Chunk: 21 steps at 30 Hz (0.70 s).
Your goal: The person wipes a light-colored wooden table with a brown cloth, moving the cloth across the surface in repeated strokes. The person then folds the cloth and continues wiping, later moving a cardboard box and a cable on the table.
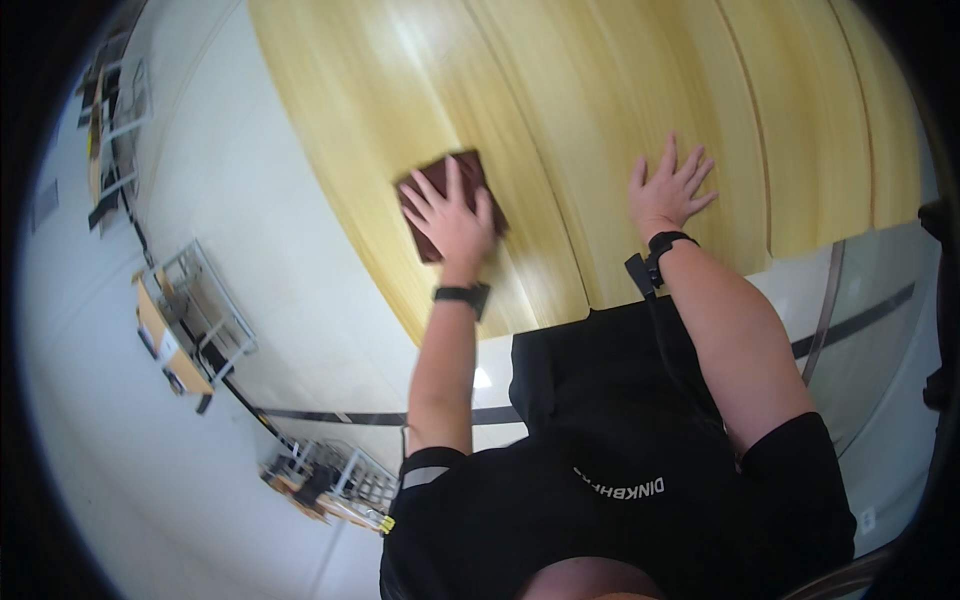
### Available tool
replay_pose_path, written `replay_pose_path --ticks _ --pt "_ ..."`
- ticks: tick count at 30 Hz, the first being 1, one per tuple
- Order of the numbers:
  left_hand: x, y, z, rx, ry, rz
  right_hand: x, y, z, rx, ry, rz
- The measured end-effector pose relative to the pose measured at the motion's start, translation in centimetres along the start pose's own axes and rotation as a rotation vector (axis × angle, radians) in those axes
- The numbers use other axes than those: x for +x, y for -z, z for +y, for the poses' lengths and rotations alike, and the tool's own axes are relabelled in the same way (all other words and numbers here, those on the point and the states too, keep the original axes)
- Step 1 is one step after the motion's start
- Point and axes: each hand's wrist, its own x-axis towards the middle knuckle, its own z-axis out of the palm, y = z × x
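My left hand [456, 221] lies flat with spread fingers on a folded dark brown cloth [427, 244], pressing it against a wood-grain tabletop [630, 67]. The cloth is near the table's left part, and the hand is slightly blurred. My right hand [667, 191] rests palm down on the same top, further right, with its fingers apart and nothing in it. Black straps are round both wrists, and a cable runs from the right one.
The near edge of the tabletop is just in front of my body. Dark seams [752, 112] run across its surface. On the left, beyond the pale tiled floor [300, 300], stand several metal-framed desks [187, 330] with things on them.
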Motion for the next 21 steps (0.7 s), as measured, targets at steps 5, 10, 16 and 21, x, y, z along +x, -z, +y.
replay_pose_path --ticks 5,10,16,21 --pt "20.2 -2.3 -3.3 0.057 -0.087 0.034 -0.4 0.6 -0.8 0.037 -0.011 -0.037" --pt "33.7 -2.9 -3.1 0.112 -0.054 -0.017 -0.3 0.8 -0.8 0.056 -0.028 -0.082" --pt "36.9 -3.5 -2.7 0.128 -0.046 -0.01 -0.2 1.6 -0.6 0.139 -0.001 0.001" --pt "28.8 -2.3 -1.9 0.073 -0.162 0.053 0.4 2.2 -0.7 0.11 0.006 0.049"
